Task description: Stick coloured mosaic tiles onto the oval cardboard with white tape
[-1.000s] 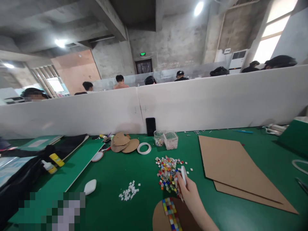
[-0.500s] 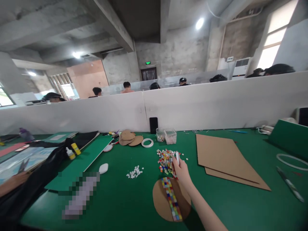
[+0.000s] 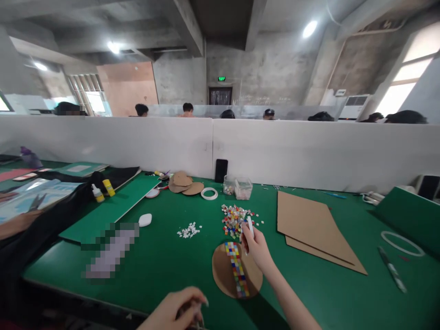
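Note:
My right hand (image 3: 253,245) is closed around a small white tool (image 3: 250,226), which stands up from the fingers. It is over the near edge of a pile of coloured mosaic tiles (image 3: 233,220). Just below lies a round cardboard disc (image 3: 220,270) with a band of coloured tiles (image 3: 236,270) running down its middle. My left hand (image 3: 182,309) is at the bottom edge, fingers curled together; what they hold, if anything, is too blurred to name. Left of the pile lies a small heap of white chips (image 3: 189,230).
Clear boxes (image 3: 243,189), a white tape ring (image 3: 209,194) and cardboard discs (image 3: 181,182) stand behind. Cardboard sheets (image 3: 305,215) and a pen (image 3: 392,269) lie right. At the left are glue bottles (image 3: 109,187) and another person's hand (image 3: 17,224).
My left hand has come into view at the bottom. My right hand has drawn back a little from the tile pile, still with the white tool. The camera view has shifted.

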The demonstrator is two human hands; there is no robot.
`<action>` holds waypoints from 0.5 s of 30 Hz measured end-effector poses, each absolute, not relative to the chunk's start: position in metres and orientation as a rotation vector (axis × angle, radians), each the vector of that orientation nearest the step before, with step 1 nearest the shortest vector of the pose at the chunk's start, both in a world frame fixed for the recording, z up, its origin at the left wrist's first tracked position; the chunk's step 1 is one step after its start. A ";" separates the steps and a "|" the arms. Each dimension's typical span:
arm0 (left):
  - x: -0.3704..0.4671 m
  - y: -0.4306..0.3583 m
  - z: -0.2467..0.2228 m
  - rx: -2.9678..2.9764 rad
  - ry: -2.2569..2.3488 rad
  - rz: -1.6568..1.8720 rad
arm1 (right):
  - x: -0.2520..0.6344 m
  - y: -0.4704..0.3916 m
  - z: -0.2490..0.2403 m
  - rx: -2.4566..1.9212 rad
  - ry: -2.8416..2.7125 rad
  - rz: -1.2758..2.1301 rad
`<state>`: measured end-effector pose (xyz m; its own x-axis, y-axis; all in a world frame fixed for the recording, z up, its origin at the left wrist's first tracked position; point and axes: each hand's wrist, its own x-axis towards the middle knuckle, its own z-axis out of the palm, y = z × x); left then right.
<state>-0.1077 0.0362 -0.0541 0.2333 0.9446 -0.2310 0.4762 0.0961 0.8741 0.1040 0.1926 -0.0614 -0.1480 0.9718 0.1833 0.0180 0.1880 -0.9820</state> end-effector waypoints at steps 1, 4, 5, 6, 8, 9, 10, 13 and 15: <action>-0.106 0.048 -0.055 1.514 1.380 0.644 | 0.101 0.193 -0.066 -1.027 -1.429 1.162; -0.101 0.081 -0.061 1.433 1.379 0.736 | 0.094 0.195 -0.079 -1.063 -1.424 1.164; -0.099 0.091 -0.063 1.401 1.391 0.775 | 0.092 0.195 -0.083 -1.075 -1.420 1.166; -0.097 0.100 -0.065 1.392 1.411 0.815 | 0.092 0.196 -0.087 -1.085 -1.418 1.174; -0.089 0.118 -0.068 1.409 1.446 0.912 | 0.092 0.196 -0.091 -1.092 -1.424 1.201; -0.084 0.126 -0.068 1.448 1.457 0.956 | 0.092 0.196 -0.093 -1.090 -1.429 1.214; -0.078 0.135 -0.069 1.522 1.475 1.004 | 0.092 0.197 -0.093 -1.085 -1.435 1.223; -0.055 0.160 -0.069 1.688 1.516 1.042 | 0.092 0.198 -0.095 -1.056 -1.449 1.224; -0.040 0.173 -0.070 1.755 1.513 1.043 | 0.092 0.201 -0.098 -1.031 -1.450 1.222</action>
<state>-0.0401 0.1729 -0.0698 0.0452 0.9825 0.1807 0.5184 -0.1777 0.8365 0.0919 0.2010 -0.0977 -0.1997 0.9700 0.1389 0.0276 0.1472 -0.9887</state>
